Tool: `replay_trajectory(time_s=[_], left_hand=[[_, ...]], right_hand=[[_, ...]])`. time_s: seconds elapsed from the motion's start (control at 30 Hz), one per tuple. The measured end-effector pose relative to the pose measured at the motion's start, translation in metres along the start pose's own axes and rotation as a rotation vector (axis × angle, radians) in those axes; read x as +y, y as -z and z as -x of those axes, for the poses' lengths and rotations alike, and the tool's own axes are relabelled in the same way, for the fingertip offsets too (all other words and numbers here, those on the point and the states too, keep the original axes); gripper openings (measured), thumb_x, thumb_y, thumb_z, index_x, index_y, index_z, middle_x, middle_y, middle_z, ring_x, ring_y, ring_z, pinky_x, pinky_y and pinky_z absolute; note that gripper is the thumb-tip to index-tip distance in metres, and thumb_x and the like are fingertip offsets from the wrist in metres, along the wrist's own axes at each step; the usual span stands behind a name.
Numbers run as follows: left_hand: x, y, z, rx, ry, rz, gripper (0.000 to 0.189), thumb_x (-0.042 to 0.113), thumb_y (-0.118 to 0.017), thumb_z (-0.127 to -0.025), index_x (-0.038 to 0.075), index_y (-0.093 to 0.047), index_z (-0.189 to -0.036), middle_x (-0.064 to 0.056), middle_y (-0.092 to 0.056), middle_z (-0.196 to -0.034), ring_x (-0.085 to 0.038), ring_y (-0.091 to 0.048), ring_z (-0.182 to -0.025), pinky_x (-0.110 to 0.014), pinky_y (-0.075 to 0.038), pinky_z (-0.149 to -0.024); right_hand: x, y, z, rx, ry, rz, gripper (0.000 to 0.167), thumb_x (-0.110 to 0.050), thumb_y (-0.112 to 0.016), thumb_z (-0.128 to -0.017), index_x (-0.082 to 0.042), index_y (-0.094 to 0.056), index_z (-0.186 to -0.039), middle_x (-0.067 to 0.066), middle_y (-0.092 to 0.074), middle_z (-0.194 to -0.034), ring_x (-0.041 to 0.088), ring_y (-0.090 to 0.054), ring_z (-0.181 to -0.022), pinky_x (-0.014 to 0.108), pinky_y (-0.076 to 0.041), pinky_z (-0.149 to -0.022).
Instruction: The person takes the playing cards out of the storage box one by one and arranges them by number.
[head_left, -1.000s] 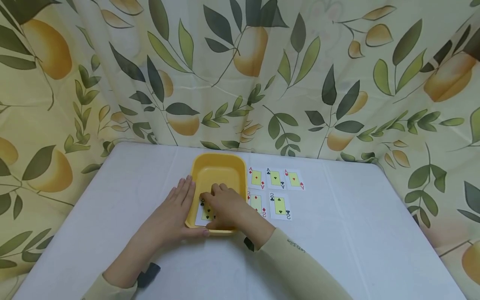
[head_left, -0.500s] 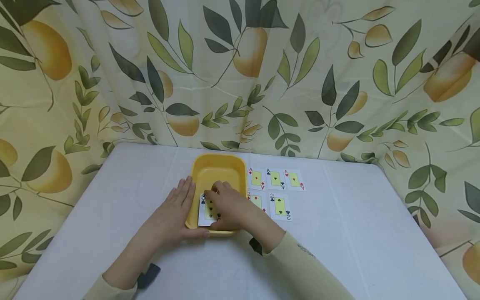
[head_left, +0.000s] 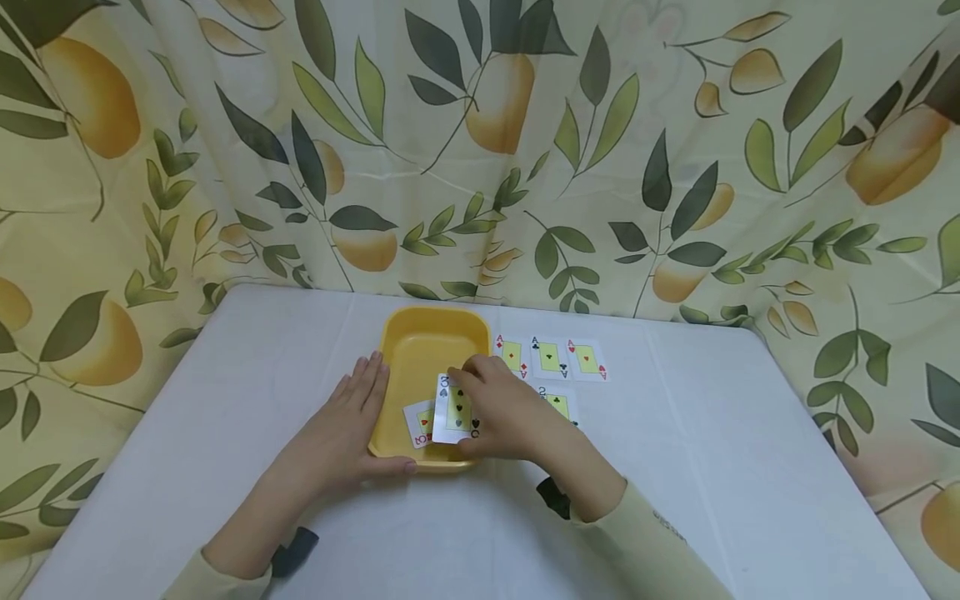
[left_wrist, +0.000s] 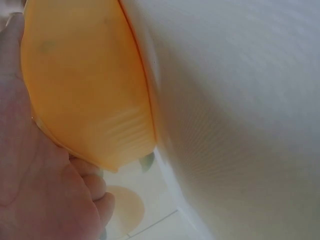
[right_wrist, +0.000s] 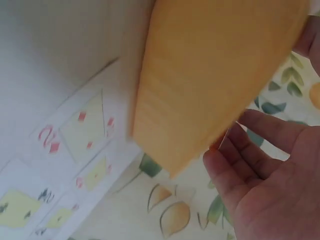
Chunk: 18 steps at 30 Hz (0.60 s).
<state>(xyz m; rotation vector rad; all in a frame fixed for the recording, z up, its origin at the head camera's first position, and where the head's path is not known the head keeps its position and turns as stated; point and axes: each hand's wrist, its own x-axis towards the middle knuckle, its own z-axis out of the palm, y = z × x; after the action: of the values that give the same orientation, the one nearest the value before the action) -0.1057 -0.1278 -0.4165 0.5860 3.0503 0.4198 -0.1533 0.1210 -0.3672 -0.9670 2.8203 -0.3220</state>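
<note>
A yellow tray (head_left: 435, 337) stands on the white table. My left hand (head_left: 341, 421) lies along its left side, fingers straight, with the thumb by the front rim. Between thumb and fingertips, my right hand (head_left: 513, 412) pinches a three of spades playing card (head_left: 454, 417) over the right part of the tray, face up. Partly covered by it, a red-suited card (head_left: 418, 423) lies tilted in the tray. In the right wrist view, the tray's wall hides most of the held card.
Right of the tray lie three aces in a row: ace of diamonds (head_left: 510, 352), ace of clubs (head_left: 550, 357) and ace of hearts (head_left: 588, 360). Nearer are the two of clubs (head_left: 557, 402), partly covered, and the two of diamonds (right_wrist: 82, 120). A patterned curtain (head_left: 480, 167) hangs behind.
My right hand has raised the three of spades from the tray's front left and carried it rightward. The red-suited card beneath has come into sight. My left hand stays in place.
</note>
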Motion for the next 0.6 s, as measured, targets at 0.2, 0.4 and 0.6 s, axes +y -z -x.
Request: replay_trajectory(time_s=[0.2, 0.4, 0.6], left_hand=[[0.001, 0.0, 0.0, -0.008, 0.01, 0.014, 0.134, 0.092, -0.05, -0.07, 0.0, -0.011, -0.159, -0.015, -0.001, -0.168, -0.033, -0.003, -0.155, -0.05, -0.017, -0.124], [0.001, 0.001, 0.0, -0.034, 0.032, 0.005, 0.136, 0.095, -0.047, -0.068, 0.002, -0.008, -0.159, -0.013, 0.003, -0.168, -0.031, 0.001, -0.155, -0.048, -0.015, -0.124], [0.0, 0.001, 0.0, -0.022, 0.014, 0.008, 0.136, 0.096, -0.045, -0.068, 0.0, -0.011, -0.159, -0.014, 0.001, -0.168, -0.032, -0.002, -0.155, -0.05, -0.016, -0.124]], right_hand=[[0.009, 0.01, 0.013, 0.074, 0.008, -0.027, 0.082, -0.036, -0.082, -0.072, -0.014, -0.052, -0.145, 0.0, -0.049, -0.132, 0.012, -0.045, -0.113, 0.027, -0.05, -0.094], [0.005, 0.007, 0.01, 0.041, 0.023, -0.018, 0.08, -0.036, -0.078, -0.074, -0.012, -0.052, -0.145, 0.0, -0.049, -0.131, 0.013, -0.046, -0.114, 0.028, -0.05, -0.097], [-0.013, -0.007, -0.01, -0.052, 0.106, 0.065, 0.079, -0.043, -0.079, -0.078, -0.007, -0.053, -0.144, 0.004, -0.053, -0.131, 0.019, -0.048, -0.117, 0.03, -0.051, -0.098]])
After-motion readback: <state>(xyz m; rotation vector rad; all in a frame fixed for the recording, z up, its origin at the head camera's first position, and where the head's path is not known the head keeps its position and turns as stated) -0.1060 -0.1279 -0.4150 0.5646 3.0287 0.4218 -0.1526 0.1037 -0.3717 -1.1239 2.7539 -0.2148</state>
